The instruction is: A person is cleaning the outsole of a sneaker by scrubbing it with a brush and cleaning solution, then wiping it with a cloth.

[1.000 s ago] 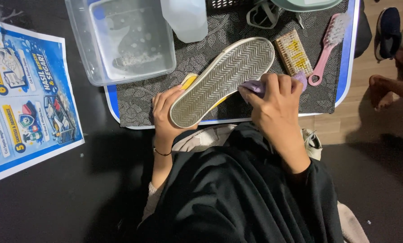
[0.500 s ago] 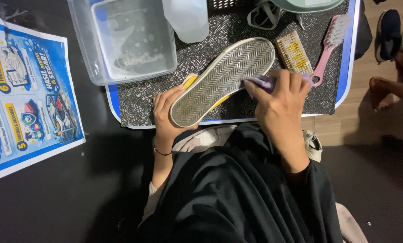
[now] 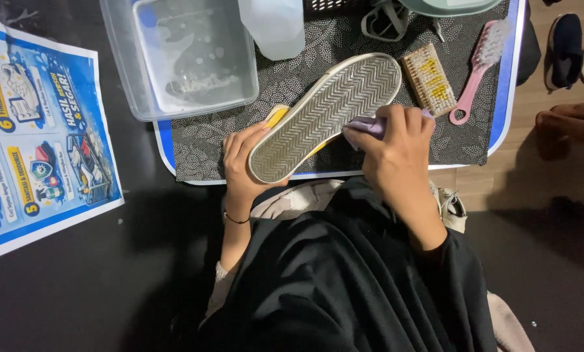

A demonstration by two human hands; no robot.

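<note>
Head view, the only one you get here: your left hand (image 3: 243, 166) is cupped under the heel end of the shoe (image 3: 327, 114), fingers wrapped around its edge, holding it sole-up and tilted over the patterned mat (image 3: 200, 146) on the low table (image 3: 510, 72). Your right hand (image 3: 396, 146) has its fingers bunched tight on a purple cloth (image 3: 363, 125), pressed against the side of the sole about midway along.

What's changed: a second ago the cloth sat a bit further toward the toe side, up by the pink brush (image 3: 477, 65), and now your right hand has slid down and in along the rim. The shoe itself barely shifts, same angle, same grip at the heel. So it looks like a wiping stroke running down the edge of the sole, with the toe stretch covered and the heel stretch not yet reached, I'd guess.

Around it: the wooden scrub brush (image 3: 432, 78) lies just beside the toe, the clear tub (image 3: 119, 58) of soapy water sits at the top left of the mat, and a blue poster (image 3: 38, 130) lies on the dark floor to your left. Someone else's hand (image 3: 575, 124) shows at the right edge, well apart from yours.
</note>
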